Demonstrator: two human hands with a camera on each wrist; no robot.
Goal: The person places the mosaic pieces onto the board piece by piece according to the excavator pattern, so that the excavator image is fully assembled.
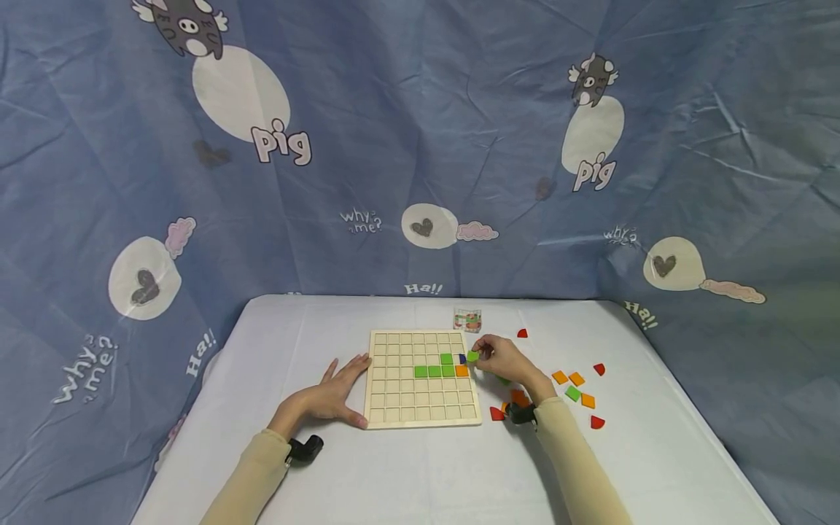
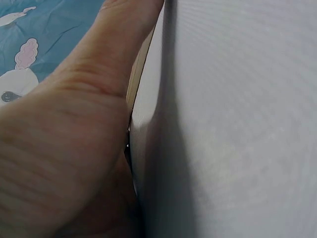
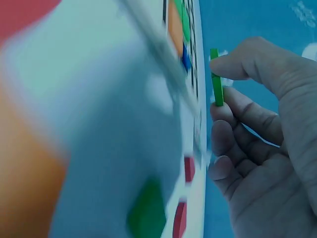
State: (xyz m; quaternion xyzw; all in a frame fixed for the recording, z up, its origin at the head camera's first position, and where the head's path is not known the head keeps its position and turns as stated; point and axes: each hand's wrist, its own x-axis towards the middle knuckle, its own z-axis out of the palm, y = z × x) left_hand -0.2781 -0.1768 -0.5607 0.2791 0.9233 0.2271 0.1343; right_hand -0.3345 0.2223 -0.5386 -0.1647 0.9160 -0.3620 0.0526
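The board (image 1: 394, 424) lies on the table (image 1: 295, 321), with a curtain (image 1: 420, 124) behind the table's far edge. The left hand (image 1: 331, 394) rests against the board's left edge; the right hand (image 1: 504, 361) is at its right edge, a tile (image 1: 472, 356) between the fingertips. On the board, a row of four tiles (image 1: 434, 372) reaches the rightmost column, two more pieces (image 1: 447, 359) just behind its right end. A card (image 1: 467, 320) lies beyond the board's far right corner. Loose pieces (image 1: 573, 394) lie right of the board, some beyond the right sleeve (image 1: 571, 445).

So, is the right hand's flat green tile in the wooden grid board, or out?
Out: the right hand pinches the flat green tile, clear of the wooden board.
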